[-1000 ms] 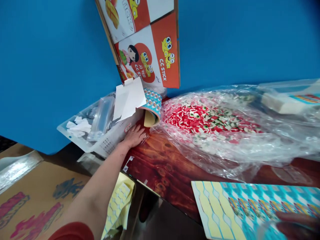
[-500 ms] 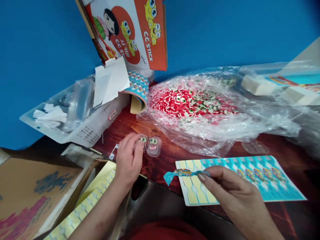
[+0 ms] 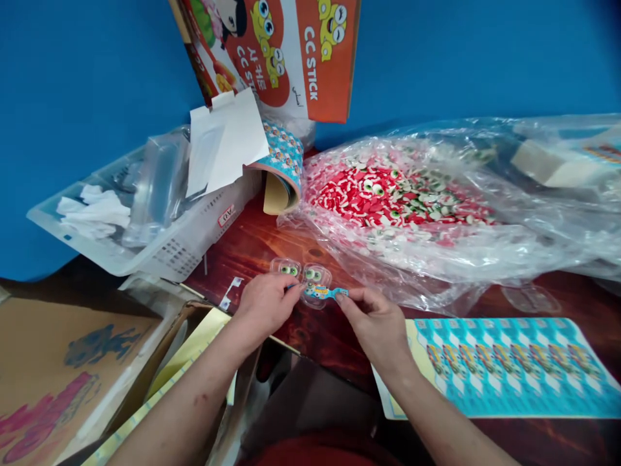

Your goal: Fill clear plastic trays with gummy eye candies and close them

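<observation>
A narrow blue printed sticker (image 3: 321,292) is stretched between my two hands. My left hand (image 3: 268,299) pinches its left end, and my right hand (image 3: 376,315) pinches its right end between thumb and finger. Just behind and under the sticker lie two small clear plastic containers (image 3: 317,272) side by side, with green-and-white eye pieces inside. My left fingers partly cover the left container (image 3: 286,266). To the right of my right hand, a sheet of blue stickers (image 3: 504,362) lies on the table, its left strip bare yellow backing.
An open plastic bag of red, white and green pieces (image 3: 388,200) lies behind. A white plastic basket (image 3: 169,255) stands left, beside a rolled sticker sheet (image 3: 284,155). A cardboard box (image 3: 97,362) sits at lower left; an orange printed box (image 3: 330,77) stands at the back.
My right hand has brought the sticker left to the containers. My left hand has come off the left container and taken the sticker's other end. The view has shifted slightly.
</observation>
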Demonstrator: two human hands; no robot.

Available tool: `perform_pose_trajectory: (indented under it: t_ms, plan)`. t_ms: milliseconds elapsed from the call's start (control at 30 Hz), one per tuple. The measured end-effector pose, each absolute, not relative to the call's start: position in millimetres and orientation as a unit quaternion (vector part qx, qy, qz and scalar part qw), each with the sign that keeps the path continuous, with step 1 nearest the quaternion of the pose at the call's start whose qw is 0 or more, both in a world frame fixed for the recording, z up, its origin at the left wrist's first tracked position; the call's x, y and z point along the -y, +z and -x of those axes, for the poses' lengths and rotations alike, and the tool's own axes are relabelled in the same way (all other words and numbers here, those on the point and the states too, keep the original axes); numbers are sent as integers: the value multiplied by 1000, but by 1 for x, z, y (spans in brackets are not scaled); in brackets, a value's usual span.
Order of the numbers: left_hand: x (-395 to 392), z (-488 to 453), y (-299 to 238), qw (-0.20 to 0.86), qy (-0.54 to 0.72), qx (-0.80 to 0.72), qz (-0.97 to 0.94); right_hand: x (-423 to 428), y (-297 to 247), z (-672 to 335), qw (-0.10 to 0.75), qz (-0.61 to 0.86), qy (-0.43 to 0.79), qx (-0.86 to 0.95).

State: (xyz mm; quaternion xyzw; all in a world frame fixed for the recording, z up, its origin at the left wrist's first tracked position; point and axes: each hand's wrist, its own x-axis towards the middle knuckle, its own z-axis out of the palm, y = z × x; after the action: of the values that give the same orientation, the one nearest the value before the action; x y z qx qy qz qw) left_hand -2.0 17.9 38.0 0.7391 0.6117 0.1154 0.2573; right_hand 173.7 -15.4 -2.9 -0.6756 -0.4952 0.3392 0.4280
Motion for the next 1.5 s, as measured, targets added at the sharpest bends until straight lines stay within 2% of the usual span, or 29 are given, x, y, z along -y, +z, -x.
perform_pose_trajectory:
  t_ms: [133,233,500,733,900,1100,1233,1500]
  plan:
    - [-34,-11,49,189,-3,-588,-786,13,-11,-176,406,680,199,577]
    - [-41,-20,54,152,-52,-571,-805,12,-13,-178,390,675,148,609]
    - [-52,-31,53,102,-106,-558,-817,4,-14,-175,327,691,149,628]
    - [-50,-33,42,70,-101,-561,-819,-1,-11,-174,217,688,99,685]
    - [-50,-30,45,53,-84,-575,-812,-12,-1,-178,256,683,124,673]
    - [-53,-25,44,58,-92,-587,-802,-23,-1,-172,203,683,133,689]
    - [-54,-24,42,65,-92,-577,-809,-20,-6,-169,200,679,135,693]
    - [-45,-28,31,26,-36,-572,-819,-16,-14,-172,263,672,132,680]
